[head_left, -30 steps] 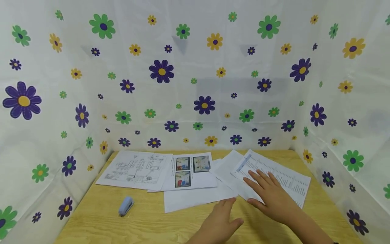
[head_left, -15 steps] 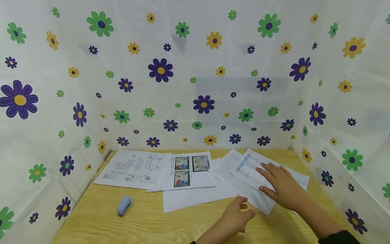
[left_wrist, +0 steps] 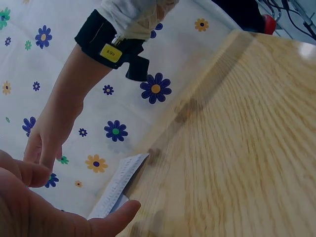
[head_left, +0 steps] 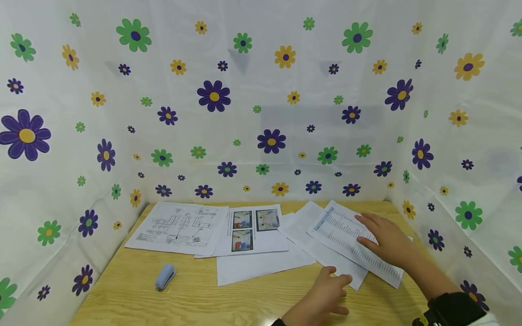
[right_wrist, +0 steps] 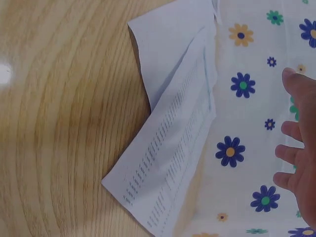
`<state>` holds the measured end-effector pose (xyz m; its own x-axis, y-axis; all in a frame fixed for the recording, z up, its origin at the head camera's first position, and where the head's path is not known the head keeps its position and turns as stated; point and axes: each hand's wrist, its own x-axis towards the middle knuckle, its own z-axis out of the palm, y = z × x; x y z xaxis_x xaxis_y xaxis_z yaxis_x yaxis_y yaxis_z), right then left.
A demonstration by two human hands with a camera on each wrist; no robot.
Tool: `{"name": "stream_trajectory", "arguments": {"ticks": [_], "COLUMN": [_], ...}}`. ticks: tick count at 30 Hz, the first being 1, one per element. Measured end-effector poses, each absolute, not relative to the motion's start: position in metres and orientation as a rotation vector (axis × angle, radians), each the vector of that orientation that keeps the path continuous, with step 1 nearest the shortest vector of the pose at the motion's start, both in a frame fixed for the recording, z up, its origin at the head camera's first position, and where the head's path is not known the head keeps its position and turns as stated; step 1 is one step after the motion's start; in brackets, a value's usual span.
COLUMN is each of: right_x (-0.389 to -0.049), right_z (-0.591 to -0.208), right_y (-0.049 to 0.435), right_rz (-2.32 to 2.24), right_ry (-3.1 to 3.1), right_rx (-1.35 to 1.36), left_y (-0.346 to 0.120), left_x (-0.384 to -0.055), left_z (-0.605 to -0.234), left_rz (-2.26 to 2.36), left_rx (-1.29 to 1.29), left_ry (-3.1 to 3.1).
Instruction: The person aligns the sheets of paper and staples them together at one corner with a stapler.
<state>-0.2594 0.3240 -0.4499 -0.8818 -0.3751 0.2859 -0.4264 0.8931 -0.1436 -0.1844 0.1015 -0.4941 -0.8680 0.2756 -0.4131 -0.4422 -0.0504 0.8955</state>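
Note:
My right hand (head_left: 385, 240) is over the right part of a sheet of printed text (head_left: 340, 228), fingers extended and holding nothing. In the right wrist view that hand (right_wrist: 303, 148) appears apart from the printed sheet (right_wrist: 170, 143). Part of the sheet's right side is hidden behind it. Under the printed sheet lies a blank white sheet (head_left: 303, 228), slanting the same way. My left hand (head_left: 326, 290) hangs near the table's front, just below the blank sheet's lower corner. Its fingers are loosely bent with nothing in them, as the left wrist view of this hand (left_wrist: 29, 212) also shows.
Left of these, a sheet with line drawings (head_left: 175, 226) overlaps a page with photos (head_left: 265, 240); another blank sheet (head_left: 261, 270) sticks out beneath. A small light-blue stapler (head_left: 165, 276) lies at the table's left. Flower-patterned white cloth (head_left: 244, 127) encloses the wooden table (head_left: 228, 305).
My right hand has moved rightward across the printed sheet, uncovering more of its text and lower corner. My left hand has shifted to the right along the front. The sheets have kept their places.

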Motion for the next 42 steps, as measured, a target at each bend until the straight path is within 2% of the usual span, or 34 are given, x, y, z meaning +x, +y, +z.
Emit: {"name": "stream_trajectory", "arguments": {"ticks": [10, 19, 26, 42], "right_x": [-0.277, -0.297, -0.3, -0.305], "right_z": [-0.449, -0.448, -0.449, -0.489], "right_y": [0.34, 0.352, 0.362, 0.38], "right_rz": [0.421, 0.69, 0.761, 0.708], "right_ry": [-2.896, -3.035, -3.12, -3.183], "right_rx": [0.496, 0.421, 0.325, 0.123], "left_y": [0.128, 0.141, 0.153, 0.169], "left_x": [-0.186, -0.183, -0.178, -0.172], "left_z": [-0.503, -0.501, -0.503, -0.502], "left_rz": [2.12, 2.229, 2.243, 2.247], "left_rx": [-0.371, -0.453, -0.517, -0.554], "left_ry": [1.52, 1.415, 1.359, 1.29]}}
